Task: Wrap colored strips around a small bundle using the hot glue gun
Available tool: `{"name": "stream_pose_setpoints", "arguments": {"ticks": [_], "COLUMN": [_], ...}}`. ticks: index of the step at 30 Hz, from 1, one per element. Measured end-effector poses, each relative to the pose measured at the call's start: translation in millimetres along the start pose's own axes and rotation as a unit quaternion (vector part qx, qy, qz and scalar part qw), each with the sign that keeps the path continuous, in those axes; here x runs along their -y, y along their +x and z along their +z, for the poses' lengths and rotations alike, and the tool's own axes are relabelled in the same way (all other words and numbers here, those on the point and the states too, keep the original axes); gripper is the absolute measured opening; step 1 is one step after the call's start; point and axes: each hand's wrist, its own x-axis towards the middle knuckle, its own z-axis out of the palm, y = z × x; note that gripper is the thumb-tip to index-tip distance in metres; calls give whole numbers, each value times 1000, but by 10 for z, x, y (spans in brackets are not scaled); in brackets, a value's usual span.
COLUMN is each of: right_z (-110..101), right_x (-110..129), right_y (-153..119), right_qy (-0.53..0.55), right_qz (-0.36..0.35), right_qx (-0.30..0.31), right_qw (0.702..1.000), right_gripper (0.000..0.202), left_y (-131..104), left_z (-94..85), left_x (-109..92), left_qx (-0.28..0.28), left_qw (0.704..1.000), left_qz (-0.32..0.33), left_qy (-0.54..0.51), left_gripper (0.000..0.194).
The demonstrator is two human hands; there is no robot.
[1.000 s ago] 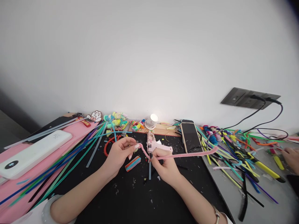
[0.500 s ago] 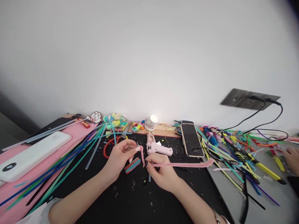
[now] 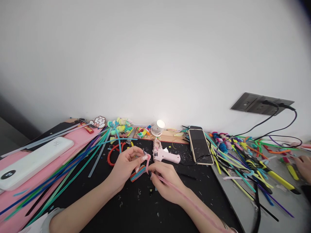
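A pink pipe cleaner (image 3: pixel 184 193) runs between my two hands, bent near its far end, with its long tail lying back over my right wrist and forearm. My left hand (image 3: pixel 128 163) pinches the bent end between thumb and fingertips. Lower down, my right hand (image 3: pixel 167 181) grips the same strip close to the bend. Beneath the fingers on the black mat (image 3: pixel 126 210) rests a small bundle of orange and blue pipe cleaner pieces (image 3: pixel 137 174). A pink glue gun (image 3: pixel 167 156) lies just beyond my right hand.
Red-handled scissors (image 3: pixel 113 155) lie left of my hands, near many loose pipe cleaners (image 3: pixel 80 161) and a white power bank (image 3: pixel 36 161). A phone (image 3: pixel 200 145), a paper cup (image 3: pixel 157 128) and yellow-handled pliers (image 3: pixel 279 179) stand around. Another person's hand (image 3: pixel 302 165) is at the right edge.
The pink pipe cleaner's tail has swung from pointing right to lying along my right forearm. My hands have drawn slightly closer together, still holding it.
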Motion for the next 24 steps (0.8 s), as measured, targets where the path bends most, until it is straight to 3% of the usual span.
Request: {"name": "stream_pose_setpoints", "arguments": {"ticks": [24], "right_z": [41], "right_x": [-75], "right_y": [-16], "right_qy": [9], "right_qz": [-51], "right_qx": [-19], "right_qw": [998], "right_gripper": [25], "left_y": [-38], "left_z": [24], "left_x": [-18], "left_qx": [35], "left_qw": [999], "left_qz": [2], "left_qy": [34], "left_gripper": [25]}}
